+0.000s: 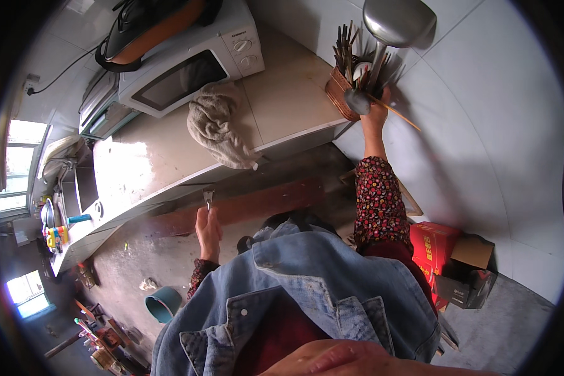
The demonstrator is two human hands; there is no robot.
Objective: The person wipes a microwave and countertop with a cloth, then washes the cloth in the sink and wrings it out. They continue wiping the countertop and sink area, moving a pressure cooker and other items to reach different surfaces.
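Note:
My left hand is closed around the handle of a small metal tool, held up past the counter's front edge. Its short, wide head looks like a peeler's, but it is too small to be sure. My right hand reaches to the right side of a brown wicker basket at the counter's right end. Chopsticks stand in the basket, with a large metal spatula above them. A dark ladle and a thin yellowish stick hide my right fingers, so their grip does not show.
A crumpled beige towel hangs over the edge of the counter. Behind it stands a white microwave with an orange-and-black electric pan on top. Red and black cardboard boxes lie right; a teal bucket stands left.

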